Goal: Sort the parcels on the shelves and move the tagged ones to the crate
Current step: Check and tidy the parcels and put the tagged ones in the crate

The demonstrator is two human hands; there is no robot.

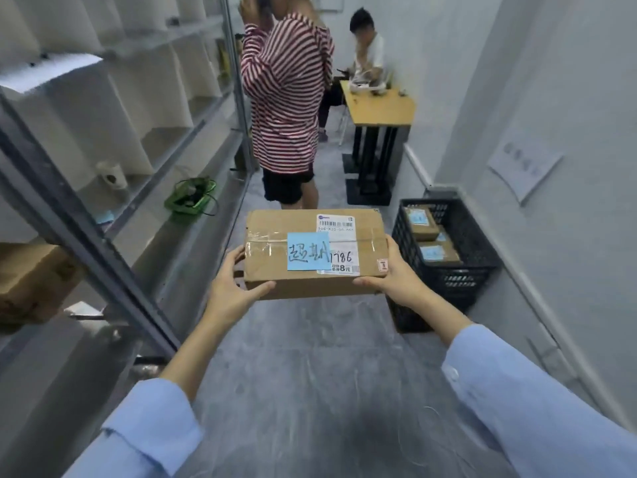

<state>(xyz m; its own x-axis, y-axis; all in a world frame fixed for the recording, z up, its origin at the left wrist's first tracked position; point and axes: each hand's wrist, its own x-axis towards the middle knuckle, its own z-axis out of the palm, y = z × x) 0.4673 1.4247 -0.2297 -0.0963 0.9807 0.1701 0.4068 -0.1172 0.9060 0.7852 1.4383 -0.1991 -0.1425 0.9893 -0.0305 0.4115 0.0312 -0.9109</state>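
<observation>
In the narrow aisle between the shelves (103,215) and a pale wall, a cardboard parcel (275,232) is held up in the air over the grey floor (310,374), level and with its top facing the camera. The left hand (234,288) grips the parcel's left end, its thumb lying along the near edge and its fingers curled onto the top. The right hand (393,270) clasps the right end in the same way, thumb pressed along the near edge. Both arms wear light blue sleeves (517,391).

A blue note (307,251) with handwritten characters is stuck on top of the parcel, partly covering a white shipping label (339,224). Clear tape runs across the lid.

A black crate (448,281) stands on the floor against the wall, just right of the parcel and lower. Inside it lie at least two smaller boxes (422,222), each with a blue note on top.

On the shelves to the left sit a green basket (191,198), a white cup (110,174) and, lower down, a brown carton (31,277). Further along the aisle a person in a red-and-white striped top (286,98) stands facing away, and another person (367,46) sits at a wooden desk (382,105). A sheet of paper (524,170) hangs on the right wall.
</observation>
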